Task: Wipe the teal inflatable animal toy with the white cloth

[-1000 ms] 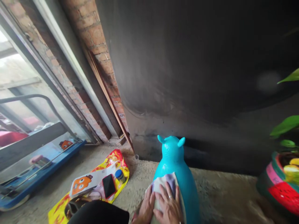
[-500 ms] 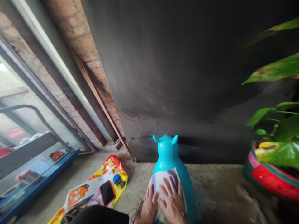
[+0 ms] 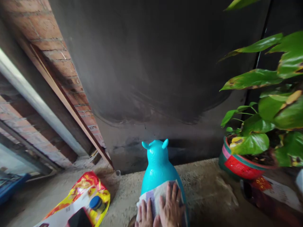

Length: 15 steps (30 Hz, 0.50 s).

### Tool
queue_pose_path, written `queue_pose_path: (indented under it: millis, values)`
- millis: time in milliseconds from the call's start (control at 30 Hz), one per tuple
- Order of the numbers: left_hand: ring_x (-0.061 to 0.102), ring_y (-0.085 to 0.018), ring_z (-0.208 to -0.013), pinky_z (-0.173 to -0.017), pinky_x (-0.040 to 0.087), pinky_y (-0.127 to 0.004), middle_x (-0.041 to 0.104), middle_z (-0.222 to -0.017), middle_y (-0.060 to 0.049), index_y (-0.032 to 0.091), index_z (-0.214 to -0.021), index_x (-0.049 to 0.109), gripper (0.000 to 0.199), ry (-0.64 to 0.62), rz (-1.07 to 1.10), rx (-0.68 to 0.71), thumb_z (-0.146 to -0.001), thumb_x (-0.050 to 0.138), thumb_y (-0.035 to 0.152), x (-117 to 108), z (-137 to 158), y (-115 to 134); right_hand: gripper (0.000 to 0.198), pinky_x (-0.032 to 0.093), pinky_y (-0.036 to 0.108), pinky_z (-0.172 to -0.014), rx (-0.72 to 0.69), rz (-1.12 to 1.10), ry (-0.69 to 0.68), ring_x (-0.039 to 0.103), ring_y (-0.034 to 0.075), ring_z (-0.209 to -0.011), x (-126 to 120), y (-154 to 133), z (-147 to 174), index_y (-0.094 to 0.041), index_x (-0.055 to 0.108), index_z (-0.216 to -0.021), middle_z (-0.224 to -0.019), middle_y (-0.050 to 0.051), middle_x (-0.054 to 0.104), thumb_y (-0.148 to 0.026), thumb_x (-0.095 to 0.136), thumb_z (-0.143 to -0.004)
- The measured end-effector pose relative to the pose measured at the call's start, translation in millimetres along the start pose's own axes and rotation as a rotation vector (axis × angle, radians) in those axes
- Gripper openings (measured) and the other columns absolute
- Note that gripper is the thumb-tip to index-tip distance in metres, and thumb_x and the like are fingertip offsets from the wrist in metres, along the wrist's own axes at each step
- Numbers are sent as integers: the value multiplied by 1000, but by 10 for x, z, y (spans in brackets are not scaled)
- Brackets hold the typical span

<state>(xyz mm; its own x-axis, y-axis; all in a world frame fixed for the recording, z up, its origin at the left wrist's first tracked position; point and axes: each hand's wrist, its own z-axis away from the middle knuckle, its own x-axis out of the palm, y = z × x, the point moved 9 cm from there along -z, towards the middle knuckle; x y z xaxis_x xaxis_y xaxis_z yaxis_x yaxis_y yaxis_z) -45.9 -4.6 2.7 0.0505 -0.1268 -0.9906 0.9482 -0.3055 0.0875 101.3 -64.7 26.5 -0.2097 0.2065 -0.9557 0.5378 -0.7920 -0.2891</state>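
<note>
A potted plant [image 3: 265, 126] in a red and green pot [image 3: 236, 165] stood to my right by the dark wall [image 3: 153, 63]; a yellow bag [image 3: 78, 201] with a blue-capped bottle [image 3: 96, 203] lay left, below brickwork [image 3: 61, 69].

Both hands lay flat, side by side, fingers stretched forward: left hand [image 3: 144, 216], right hand [image 3: 170, 208].

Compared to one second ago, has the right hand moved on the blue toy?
No. The right hand lies flat on the cloth over the blue toy, at the same spot below its ears; only the camera turned right.
</note>
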Motion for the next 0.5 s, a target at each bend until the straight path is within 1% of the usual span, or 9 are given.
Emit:
queue_pose_path:
  millis: [67, 133, 200, 267, 300, 367, 433, 500]
  values:
    - [24, -30, -146, -108, 41, -50, 25, -158, -8, 23, -147, 28, 57, -70, -12, 15, -93, 38, 41, -127, -178, 207, 60, 29, 73, -105, -52, -52, -69, 10, 33, -148, -20, -78, -340, -26, 15, -151, -160, 5, 6, -46, 25, -96]
    - [17, -32, -148, -110, 38, -52, 20, -159, -10, 22, -148, 22, 60, -117, -29, 34, -94, 38, 43, -231, -391, 409, 60, 28, 72, -107, -85, -125, -110, 7, 31, -148, -15, -110, -655, -27, 8, -151, -161, 3, 2, -48, 21, -96]
    - [14, -34, -148, -110, 37, -54, 17, -160, -12, 20, -149, 20, 63, -105, -43, 51, -94, 40, 45, -310, -588, 566, 61, 31, 68, -109, -111, -199, -135, 9, 30, -148, 2, -128, -903, -28, 7, -151, -161, 1, 2, -51, 19, -97]
    - [14, -35, -148, -110, 37, -55, 18, -160, -13, 19, -149, 21, 64, -63, -52, 63, -94, 40, 46, -356, -711, 648, 60, 34, 64, -109, -115, -244, -146, 12, 29, -148, 8, -131, -1047, -29, 8, -151, -161, 0, 5, -52, 19, -97]
    - [14, -35, -148, -110, 37, -55, 18, -160, -14, 19, -149, 21, 64, -44, -54, 73, -94, 40, 46, -367, -732, 663, 60, 35, 64, -108, -108, -256, -149, 13, 30, -148, 8, -124, -1070, -30, 9, -151, -161, -1, 6, -52, 19, -97]
    - [14, -34, -148, -108, 38, -55, 16, -160, -12, 21, -149, 19, 62, -14, -44, 97, -94, 37, 46, -383, -681, 646, 60, 36, 68, -105, -67, -265, -146, 14, 31, -147, 19, -62, -1014, -31, 11, -151, -161, -1, 9, -55, 19, -96]
    - [16, -32, -148, -104, 42, -56, 15, -160, -7, 26, -148, 19, 58, 1, -38, 130, -95, 34, 44, -391, -519, 587, 63, 38, 67, -104, 4, -251, -127, 18, 33, -146, 75, 87, -827, -29, 13, -151, -161, 1, 12, -57, 18, -95]
    - [20, -31, -147, -100, 44, -57, 19, -159, -3, 31, -146, 23, 57, 17, -63, 177, -92, 38, 42, -388, -287, 521, 67, 40, 59, -105, 78, -219, -89, 28, 32, -143, 205, 303, -534, -22, 18, -151, -159, 6, 19, -58, 19, -95]
